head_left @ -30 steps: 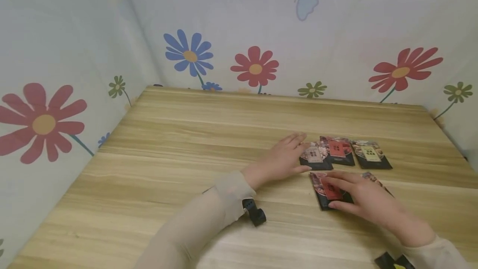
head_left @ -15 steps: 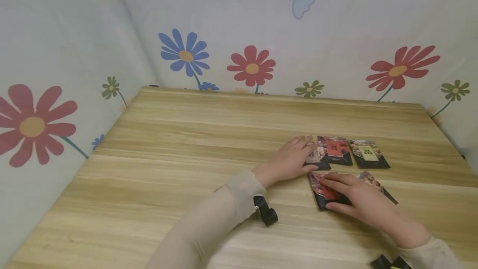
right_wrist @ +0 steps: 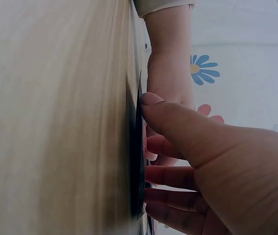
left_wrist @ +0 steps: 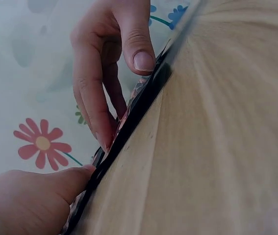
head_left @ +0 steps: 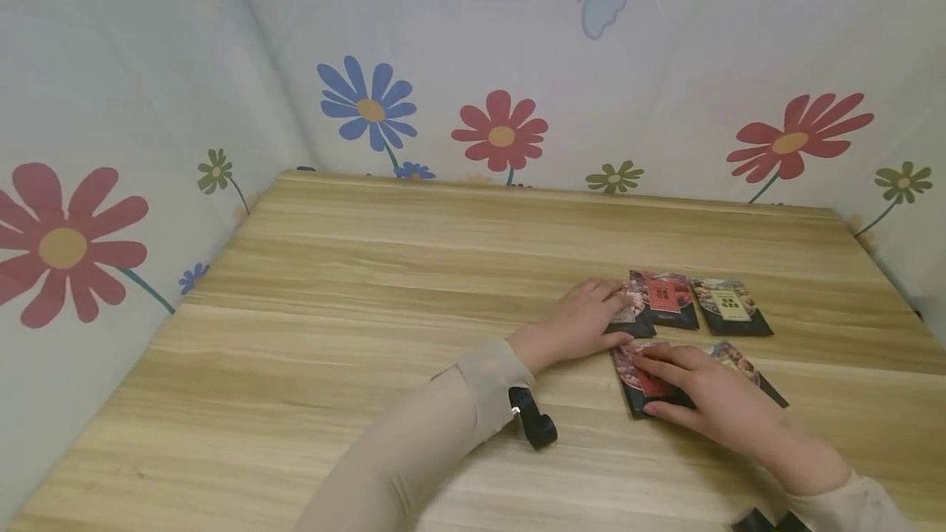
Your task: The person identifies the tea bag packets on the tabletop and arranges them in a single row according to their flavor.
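My left hand (head_left: 576, 320) rests over a flat black food packet (head_left: 634, 320) at the left of the back row, covering much of its pale label. My right hand (head_left: 720, 396) lies on a red-labelled food packet (head_left: 634, 391) in the front row, fingers spread across its face. In the right wrist view, that hand's thumb (right_wrist: 153, 99) is at the near edge of the dark packet (right_wrist: 137, 166). Under the right palm, another food packet (head_left: 741, 361) in the front row is partly hidden.
In the back row lie a red-labelled packet (head_left: 665, 306) and a yellow-green-labelled packet (head_left: 732, 307). All are on a wooden table (head_left: 384, 269). A flowered cloth (head_left: 443, 39) hangs behind and at the sides.
My left hand has shifted right, further over the pale-labelled packet. My right hand stays on the front packet and now covers more of its red label.
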The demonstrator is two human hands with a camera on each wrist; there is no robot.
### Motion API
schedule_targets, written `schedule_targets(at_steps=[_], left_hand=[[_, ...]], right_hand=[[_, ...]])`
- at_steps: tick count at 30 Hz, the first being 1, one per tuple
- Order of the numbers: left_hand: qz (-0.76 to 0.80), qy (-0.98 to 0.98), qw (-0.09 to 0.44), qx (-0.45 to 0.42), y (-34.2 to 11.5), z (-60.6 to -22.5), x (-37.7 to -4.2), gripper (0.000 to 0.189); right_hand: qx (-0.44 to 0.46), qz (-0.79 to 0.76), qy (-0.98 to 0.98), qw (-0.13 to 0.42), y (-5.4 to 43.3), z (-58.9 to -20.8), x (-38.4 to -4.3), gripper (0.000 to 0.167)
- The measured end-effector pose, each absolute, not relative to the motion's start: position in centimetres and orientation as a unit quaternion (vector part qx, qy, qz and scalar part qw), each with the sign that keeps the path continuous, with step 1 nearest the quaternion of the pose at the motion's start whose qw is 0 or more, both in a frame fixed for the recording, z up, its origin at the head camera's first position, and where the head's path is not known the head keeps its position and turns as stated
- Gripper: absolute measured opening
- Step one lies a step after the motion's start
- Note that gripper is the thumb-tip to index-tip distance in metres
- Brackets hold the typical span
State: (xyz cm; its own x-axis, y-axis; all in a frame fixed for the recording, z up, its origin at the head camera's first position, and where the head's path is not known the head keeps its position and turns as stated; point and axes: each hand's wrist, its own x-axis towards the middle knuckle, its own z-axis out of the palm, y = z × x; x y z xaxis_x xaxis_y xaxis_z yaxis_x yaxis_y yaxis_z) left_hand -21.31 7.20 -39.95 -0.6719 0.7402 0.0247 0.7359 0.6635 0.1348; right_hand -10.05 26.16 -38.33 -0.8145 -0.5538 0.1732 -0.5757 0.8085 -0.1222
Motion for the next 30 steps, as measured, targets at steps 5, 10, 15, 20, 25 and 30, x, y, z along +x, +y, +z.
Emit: schedule_targets(at_steps=[5, 10, 15, 20, 25, 30], left_hand=[[0.070, 0.912, 0.023, 0.404, 7.2, -40.1, -21.4, 0.062], [0.070, 0.911, 0.026, 0.405, 7.0, -40.1, -21.6, 0.062], [0.069, 0.909, 0.028, 0.409, 6.6, -40.1, -21.6, 0.061], [0.068, 0.910, 0.034, 0.408, 6.2, -40.1, -21.7, 0.061], [0.066, 0.911, 0.034, 0.405, 5.8, -40.1, -21.7, 0.061], [0.058, 0.910, 0.029, 0.409, 5.1, -39.9, -21.7, 0.059]], right_hand=[[0.300, 0.083, -0.948, 0.067, 26.2, -38.4, -10.1, 0.052], [0.301, 0.085, -0.948, 0.067, 26.2, -38.4, -10.1, 0.052], [0.303, 0.081, -0.947, 0.071, 26.1, -38.4, -10.1, 0.052], [0.299, 0.082, -0.948, 0.066, 26.0, -38.3, -10.0, 0.052], [0.297, 0.080, -0.949, 0.074, 25.9, -38.3, -10.0, 0.052], [0.295, 0.082, -0.949, 0.069, 25.9, -38.3, -10.0, 0.052]])
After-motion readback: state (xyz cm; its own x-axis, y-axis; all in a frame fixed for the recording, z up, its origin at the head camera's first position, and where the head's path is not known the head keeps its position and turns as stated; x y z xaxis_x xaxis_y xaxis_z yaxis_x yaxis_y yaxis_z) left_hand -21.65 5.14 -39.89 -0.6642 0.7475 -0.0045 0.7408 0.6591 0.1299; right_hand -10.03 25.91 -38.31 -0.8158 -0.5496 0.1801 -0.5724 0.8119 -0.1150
